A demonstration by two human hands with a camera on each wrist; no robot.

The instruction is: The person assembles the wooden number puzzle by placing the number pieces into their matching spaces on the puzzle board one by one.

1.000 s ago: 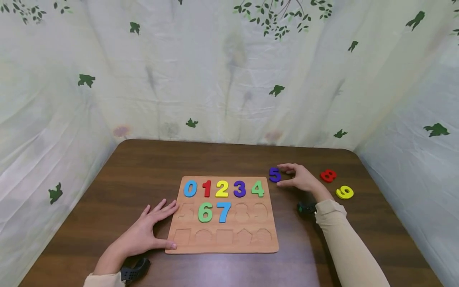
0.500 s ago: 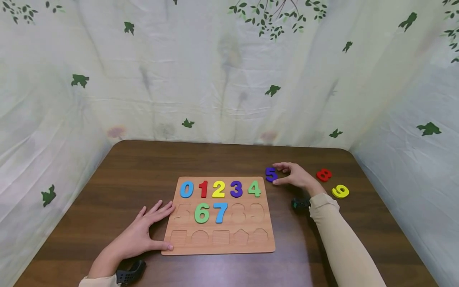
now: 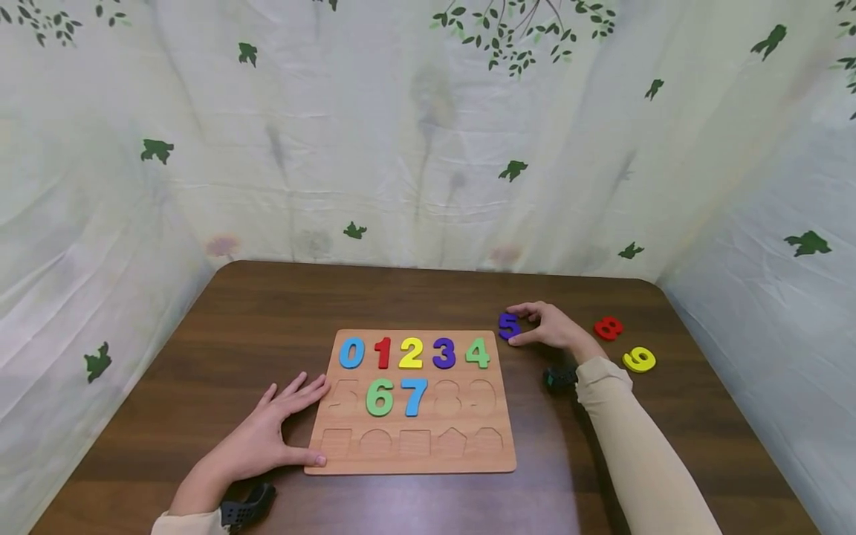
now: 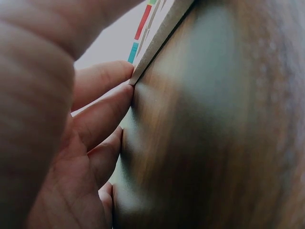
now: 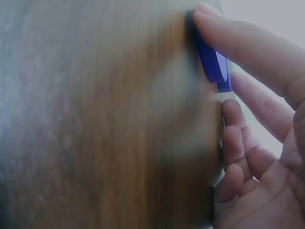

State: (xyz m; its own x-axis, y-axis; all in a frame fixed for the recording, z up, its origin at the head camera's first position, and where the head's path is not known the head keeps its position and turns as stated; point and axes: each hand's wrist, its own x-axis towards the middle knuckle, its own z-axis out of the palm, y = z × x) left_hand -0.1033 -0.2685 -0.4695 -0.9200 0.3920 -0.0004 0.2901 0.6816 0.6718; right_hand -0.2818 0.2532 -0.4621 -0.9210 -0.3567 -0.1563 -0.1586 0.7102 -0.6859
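A wooden number board (image 3: pixel 468 464) lies on the table, with 0 to 4 in its top row and the green 6 (image 3: pixel 379 397) and blue 7 (image 3: pixel 414 397) below. My left hand (image 3: pixel 257 438) rests spread at the board's left edge, its thumb over the lower left corner and fingertips against the side. Beyond the board's upper right corner, my right hand (image 3: pixel 555 331) pinches a purple number 5 (image 3: pixel 509 325) between thumb and forefinger. In the right wrist view the purple piece (image 5: pixel 212 59) stays low by the tabletop, the other fingers loosely bent.
To the right of my right hand lie a red 8 (image 3: pixel 608 328) and a yellow 9 (image 3: pixel 639 360). Several recesses show bare in the board's lower two rows. A pale leaf-print cloth (image 3: pixel 401 148) hangs behind and beside the brown table (image 3: pixel 334 290).
My right hand has shifted slightly left, thumb and forefinger reaching further round the purple 5. My left hand and the board keep their places; the head view has swayed a little.
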